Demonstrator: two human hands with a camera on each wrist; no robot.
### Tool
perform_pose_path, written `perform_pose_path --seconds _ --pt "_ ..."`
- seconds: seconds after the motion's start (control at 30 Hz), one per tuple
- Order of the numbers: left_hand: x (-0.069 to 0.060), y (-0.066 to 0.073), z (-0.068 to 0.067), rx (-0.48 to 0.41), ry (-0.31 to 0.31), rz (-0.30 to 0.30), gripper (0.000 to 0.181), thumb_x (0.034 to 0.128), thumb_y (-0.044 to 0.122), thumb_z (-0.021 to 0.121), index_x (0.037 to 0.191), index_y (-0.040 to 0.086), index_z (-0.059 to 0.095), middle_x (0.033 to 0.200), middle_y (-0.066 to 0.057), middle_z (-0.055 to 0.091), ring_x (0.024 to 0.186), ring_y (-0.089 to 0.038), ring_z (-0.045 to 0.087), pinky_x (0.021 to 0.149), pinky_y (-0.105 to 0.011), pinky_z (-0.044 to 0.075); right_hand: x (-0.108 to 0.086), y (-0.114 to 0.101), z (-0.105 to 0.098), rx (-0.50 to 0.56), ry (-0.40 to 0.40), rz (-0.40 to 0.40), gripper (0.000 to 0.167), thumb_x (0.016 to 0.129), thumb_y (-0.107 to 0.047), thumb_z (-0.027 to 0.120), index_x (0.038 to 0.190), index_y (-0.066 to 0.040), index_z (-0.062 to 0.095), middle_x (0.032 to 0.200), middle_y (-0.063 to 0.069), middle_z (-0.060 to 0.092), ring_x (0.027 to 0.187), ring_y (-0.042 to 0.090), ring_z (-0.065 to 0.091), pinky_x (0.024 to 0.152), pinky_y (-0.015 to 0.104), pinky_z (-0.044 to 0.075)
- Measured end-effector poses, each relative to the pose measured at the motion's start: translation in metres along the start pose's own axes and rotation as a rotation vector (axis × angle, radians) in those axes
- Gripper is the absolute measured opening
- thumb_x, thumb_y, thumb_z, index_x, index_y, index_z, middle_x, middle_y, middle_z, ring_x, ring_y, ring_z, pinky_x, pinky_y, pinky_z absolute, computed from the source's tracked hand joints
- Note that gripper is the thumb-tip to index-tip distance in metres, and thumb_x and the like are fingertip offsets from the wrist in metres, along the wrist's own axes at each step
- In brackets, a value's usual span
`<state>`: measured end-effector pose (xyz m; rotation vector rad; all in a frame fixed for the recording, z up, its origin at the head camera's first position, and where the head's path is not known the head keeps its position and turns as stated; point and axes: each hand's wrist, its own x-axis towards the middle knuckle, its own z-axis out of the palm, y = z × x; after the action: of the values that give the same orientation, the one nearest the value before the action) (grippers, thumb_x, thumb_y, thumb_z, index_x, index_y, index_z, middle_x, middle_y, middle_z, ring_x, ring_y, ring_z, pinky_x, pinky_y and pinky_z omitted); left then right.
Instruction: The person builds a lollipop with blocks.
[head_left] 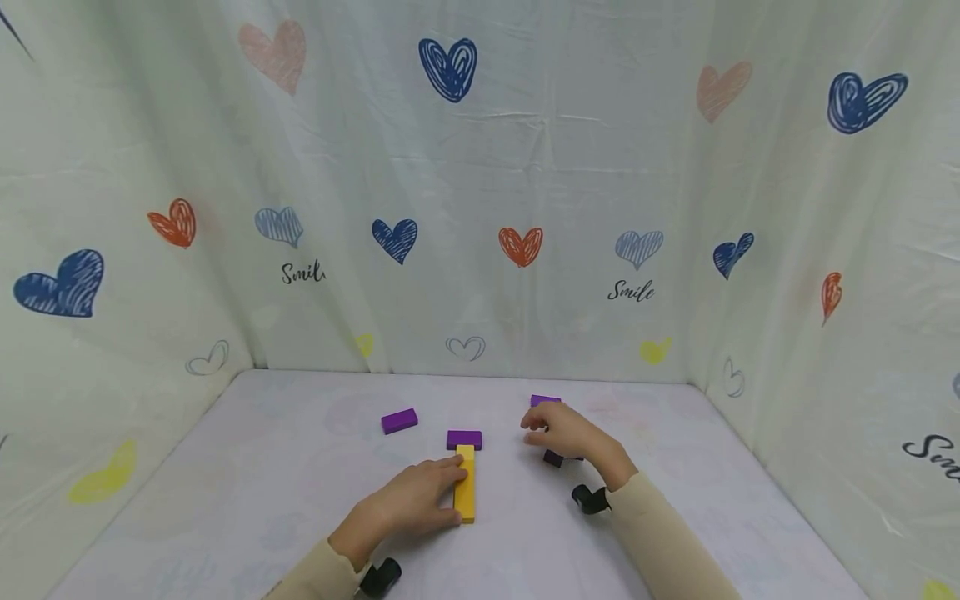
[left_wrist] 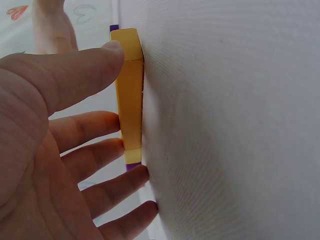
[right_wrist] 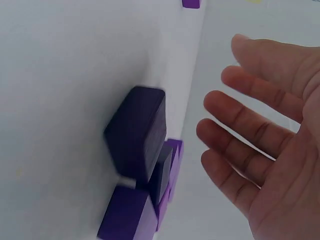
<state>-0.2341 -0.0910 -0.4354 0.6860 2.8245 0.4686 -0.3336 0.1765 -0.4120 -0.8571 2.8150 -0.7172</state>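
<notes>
"What sort of place is it?"
"A curtained booth. I see pale hanging curtains [head_left: 480, 167] printed with coloured, scribbled hearts [head_left: 447, 70] and black cursive "Smile" lettering [head_left: 631, 290], three sides round a flat white surface [head_left: 262, 467]."

a long yellow bar [head_left: 465, 498] lies flat and points away; a purple block [head_left: 464, 438] lies across its far end, like the top of a letter t; the left hand [head_left: 414, 500] touches the bar's left side with thumb and fingers. a small dark block [head_left: 553, 458] lies close below the right hand [head_left: 572, 435], well apart from the yellow bar.
</notes>
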Motion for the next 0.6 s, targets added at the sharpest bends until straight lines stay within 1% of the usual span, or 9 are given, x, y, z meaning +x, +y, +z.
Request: perform_pose_path --seconds 0.1,0.17,0.27,0.33,0.5,0.6 --pt "-0.001 0.000 0.000 -0.003 0.002 0.002 0.060 0.0819 0.040 0.073 0.135 0.016 0.055 0.145 -0.002 0.045 0.130 -0.026 0.044 0.106 -0.048 0.037 -0.010 0.005 0.000 -0.012 0.012 -0.007 0.022 0.086 -0.016 0.070 0.105 -0.005 0.069 0.088 -0.005 0.062 0.081 0.014 0.055 0.074 0.034 0.049" --pt "-0.001 -0.001 0.000 -0.003 0.004 0.002 0.061 0.0818 0.040 0.073 0.135 0.016 0.055 0.145 -0.003 0.045 0.130 -0.026 0.044 0.106 -0.048 0.037 -0.016 0.008 0.000 -0.032 0.020 -0.024 0.020 0.085 -0.014 0.070 0.103 -0.005 0.070 0.087 -0.005 0.062 0.079 0.014 0.054 0.072 0.032 0.048" --pt "-0.002 -0.001 0.000 -0.003 0.003 -0.005 0.060 0.0818 0.040 0.073 0.134 0.017 0.055 0.145 -0.003 0.045 0.130 -0.027 0.044 0.107 -0.048 0.037 -0.022 0.011 0.002 -0.062 0.042 -0.061 0.020 0.083 -0.012 0.071 0.102 -0.004 0.070 0.090 -0.001 0.065 0.082 0.015 0.056 0.074 0.035 0.050" --pt "-0.002 -0.001 0.000 -0.006 0.001 -0.007 0.060 0.0817 0.040 0.073 0.134 0.017 0.055 0.146 -0.003 0.044 0.130 -0.027 0.044 0.107 -0.048 0.037 -0.025 0.013 0.003 -0.082 0.049 -0.068 0.022 0.082 -0.013 0.073 0.102 -0.005 0.071 0.093 0.000 0.066 0.084 0.016 0.057 0.077 0.036 0.050" --pt "-0.001 0.000 0.001 -0.005 -0.002 -0.003 0.061 0.0816 0.041 0.073 0.135 0.018 0.055 0.146 -0.002 0.044 0.130 -0.026 0.044 0.106 -0.048 0.037 -0.030 0.018 0.005 -0.096 0.056 -0.038 0.024 0.080 -0.014 0.075 0.102 -0.005 0.071 0.092 -0.001 0.065 0.086 0.015 0.056 0.079 0.038 0.050" --pt "0.000 0.000 0.000 -0.003 -0.001 -0.008 0.061 0.0816 0.042 0.073 0.135 0.018 0.055 0.146 -0.002 0.044 0.130 -0.026 0.044 0.106 -0.048 0.037 -0.030 0.020 0.004 -0.108 0.058 -0.044 0.024 0.079 -0.011 0.075 0.101 -0.005 0.071 0.093 -0.001 0.065 0.086 0.014 0.056 0.080 0.038 0.050"
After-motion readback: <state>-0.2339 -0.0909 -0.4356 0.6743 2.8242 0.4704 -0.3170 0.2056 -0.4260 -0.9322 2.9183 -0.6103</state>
